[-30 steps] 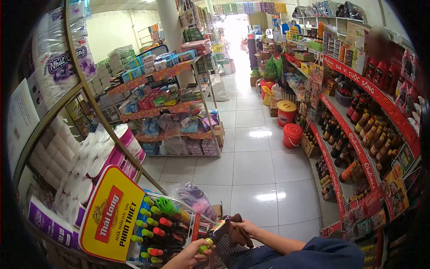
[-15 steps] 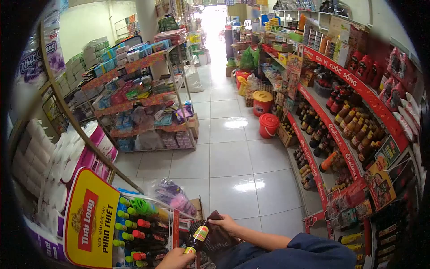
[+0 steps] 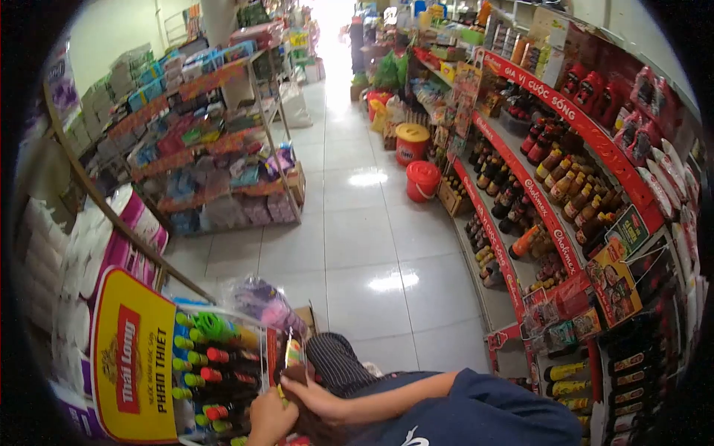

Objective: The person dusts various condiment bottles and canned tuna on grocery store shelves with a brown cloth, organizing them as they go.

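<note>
My left hand (image 3: 271, 416) is closed round the yellow-capped end of a dark sauce bottle (image 3: 293, 354), whose other end points away from me. Part of the bottle's yellow and green label shows. Pressed against the bottle is a brown cloth (image 3: 294, 374), gripped in my right hand (image 3: 316, 400). The two hands are close together, and they hide much of the bottle and cloth. Just left of them, a rack holds rows of bottles (image 3: 216, 375) with green and red caps, beside a yellow sign (image 3: 137, 357).
Stocked sauce shelves (image 3: 535, 193) curve along the right. A goods rack (image 3: 201, 141) stands ahead on the left, with toilet paper packs (image 3: 111, 253) nearer me. A red bucket (image 3: 422, 181) sits on the tiled floor (image 3: 357, 245). A purple plastic-wrapped item (image 3: 264, 301) lies beyond the bottle rack.
My right hand has brought the brown cloth left onto the bottle, where before it was held apart. Both hands have shifted left in view, and the camera has tilted down and turned slightly right.
</note>
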Tool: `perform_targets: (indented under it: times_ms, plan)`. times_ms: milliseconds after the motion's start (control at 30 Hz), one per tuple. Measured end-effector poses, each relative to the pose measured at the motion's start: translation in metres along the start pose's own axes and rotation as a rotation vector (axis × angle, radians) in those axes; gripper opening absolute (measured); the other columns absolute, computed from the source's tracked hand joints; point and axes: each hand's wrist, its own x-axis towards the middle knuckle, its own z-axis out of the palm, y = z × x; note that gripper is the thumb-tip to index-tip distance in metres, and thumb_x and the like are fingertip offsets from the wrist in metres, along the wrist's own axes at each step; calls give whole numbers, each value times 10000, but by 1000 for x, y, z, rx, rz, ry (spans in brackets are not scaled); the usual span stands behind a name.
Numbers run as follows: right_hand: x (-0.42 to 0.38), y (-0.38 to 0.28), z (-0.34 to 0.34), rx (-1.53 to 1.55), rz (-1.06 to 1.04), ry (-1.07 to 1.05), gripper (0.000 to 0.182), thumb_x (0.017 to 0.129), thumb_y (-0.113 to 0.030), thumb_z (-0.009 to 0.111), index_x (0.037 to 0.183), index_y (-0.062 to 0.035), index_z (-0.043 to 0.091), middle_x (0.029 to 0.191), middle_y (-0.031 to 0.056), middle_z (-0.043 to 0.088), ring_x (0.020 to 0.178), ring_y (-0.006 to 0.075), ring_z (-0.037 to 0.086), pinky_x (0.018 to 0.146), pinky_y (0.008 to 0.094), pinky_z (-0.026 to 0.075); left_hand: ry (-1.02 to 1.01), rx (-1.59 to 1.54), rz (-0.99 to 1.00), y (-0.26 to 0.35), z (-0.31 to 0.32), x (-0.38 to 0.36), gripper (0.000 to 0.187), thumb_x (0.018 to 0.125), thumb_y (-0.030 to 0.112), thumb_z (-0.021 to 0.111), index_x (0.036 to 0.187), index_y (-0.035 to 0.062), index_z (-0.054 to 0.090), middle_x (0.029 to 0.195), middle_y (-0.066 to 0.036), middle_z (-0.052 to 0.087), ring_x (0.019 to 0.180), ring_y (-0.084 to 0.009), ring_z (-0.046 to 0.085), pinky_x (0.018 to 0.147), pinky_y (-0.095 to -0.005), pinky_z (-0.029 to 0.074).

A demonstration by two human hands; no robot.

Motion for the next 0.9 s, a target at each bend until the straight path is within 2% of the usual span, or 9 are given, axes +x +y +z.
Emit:
perform_targets:
  times_ms: [133,333,400,533,567,633,700,733,900]
  plan:
    - [29,-19,-25,-44,-212,-63,763,768,-148,586,1352,-89,99,1117,108,440,999,199,437,822,304,384,-61,-20,84,11,-4,-10,403,667,335,554,709,-66,543,611,-252,554,611,-406,565,589,-475,448]
    - [88,-10,-94,-21,-66,-98,430,753,-224,569,1100,-4,443,950,58,534,926,193,478,852,312,352,-107,-62,188,15,-8,-20,396,664,340,563,676,-56,543,601,-249,552,595,-394,569,570,-456,458]
    - [62,-31,-87,80,236,0,310,757,-237,572,976,-27,508,939,51,547,919,181,490,856,310,356,-172,-112,162,19,-12,-19,404,651,341,562,652,-63,556,595,-253,549,597,-388,571,570,-453,461]
    - [51,-29,-102,0,268,87,316,814,-315,493,953,-33,523,937,56,555,919,167,499,846,284,375,-232,-162,164,12,-28,-9,397,637,341,544,584,-52,571,578,-238,544,592,-376,573,566,-436,459]
    - [73,14,-152,-279,-114,169,410,836,-384,446,1010,-18,511,962,64,558,911,198,521,832,321,404,-275,-204,155,4,-27,-3,402,639,348,545,580,-49,572,563,-220,546,567,-347,577,545,-417,457]
    - [56,-10,-151,-284,-203,-353,377,757,-194,577,1046,23,470,936,93,544,838,219,532,780,355,431,-414,-310,90,-6,-37,10,414,651,365,546,575,-41,574,534,-171,550,513,-276,574,499,-370,447]
    - [32,-20,-121,-1570,-1311,-32,347,661,-15,650,960,18,476,842,112,532,739,204,523,707,353,450,-586,-437,-40,-13,-51,19,380,715,367,561,698,-8,621,507,-52,530,462,-110,498,443,-267,388]
    - [51,-25,-145,-1317,-534,-258,229,711,-30,596,894,-5,461,773,103,515,661,164,510,599,287,461,-639,-460,-41,-19,-54,24,372,751,365,561,712,1,623,512,-35,531,451,-99,480,429,-260,373]
    - [67,-23,-149,159,313,-305,315,789,-211,554,997,10,469,775,91,570,644,184,562,584,266,470,-480,-546,4,-40,-73,31,381,745,341,617,923,3,615,590,-2,539,504,-61,482,435,-221,364]
